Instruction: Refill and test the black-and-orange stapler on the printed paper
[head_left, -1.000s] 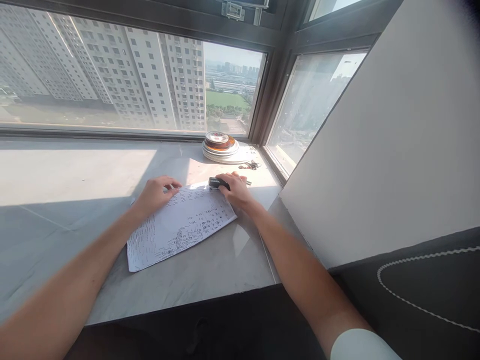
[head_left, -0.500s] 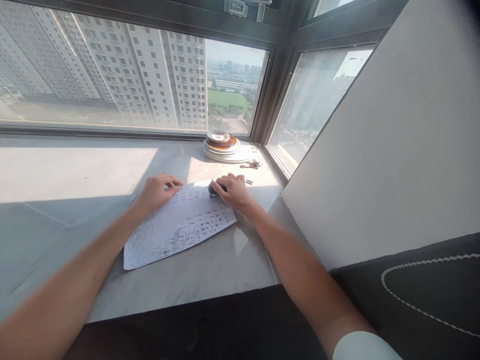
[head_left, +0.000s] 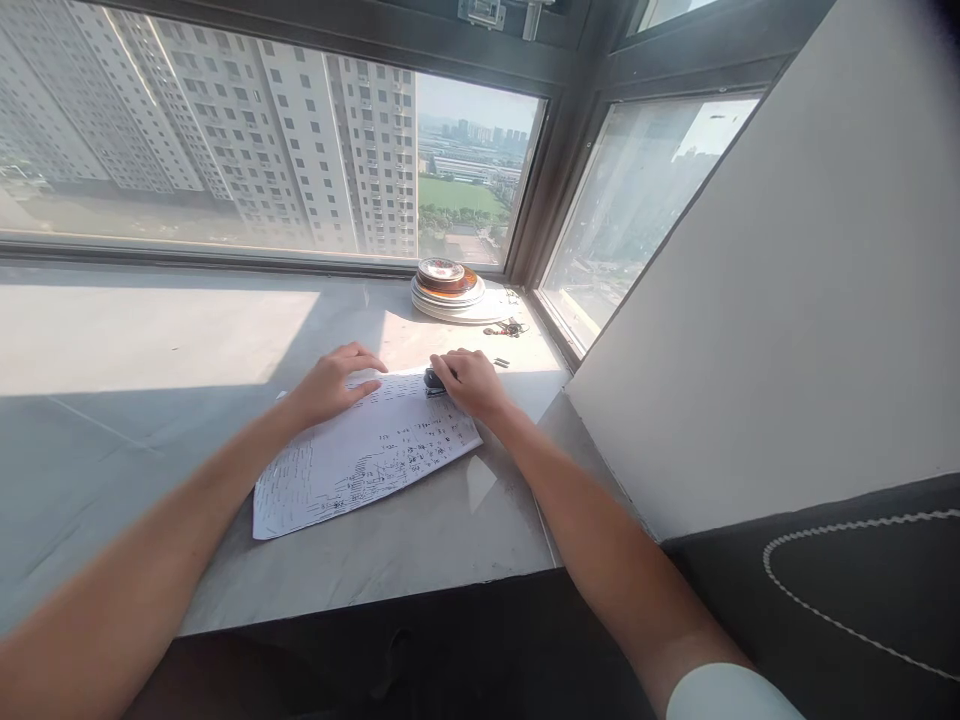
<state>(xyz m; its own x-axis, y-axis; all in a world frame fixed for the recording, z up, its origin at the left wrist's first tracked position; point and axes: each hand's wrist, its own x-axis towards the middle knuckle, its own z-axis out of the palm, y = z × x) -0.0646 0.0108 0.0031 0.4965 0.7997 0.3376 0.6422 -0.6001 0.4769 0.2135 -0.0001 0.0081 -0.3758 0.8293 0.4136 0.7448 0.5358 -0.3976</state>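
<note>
A printed sheet of paper (head_left: 360,455) lies flat on the grey stone sill (head_left: 150,400). My left hand (head_left: 330,385) rests on the paper's upper left part, fingers stretched flat and pointing right. My right hand (head_left: 469,383) is curled over a small black stapler (head_left: 433,379) at the paper's top edge, pressing down on it. Most of the stapler is hidden under my fingers.
A stack of plates (head_left: 450,290) stands in the window corner, with a small dark bunch of keys (head_left: 510,328) and small dark bits beside it. A white wall panel (head_left: 750,300) rises on the right. A dark cushion with white stitching (head_left: 825,600) lies at lower right.
My right hand drew the stapler in from the paper's corner onto its top edge and closed over it. My left hand's fingers stretched out flatter on the sheet.
</note>
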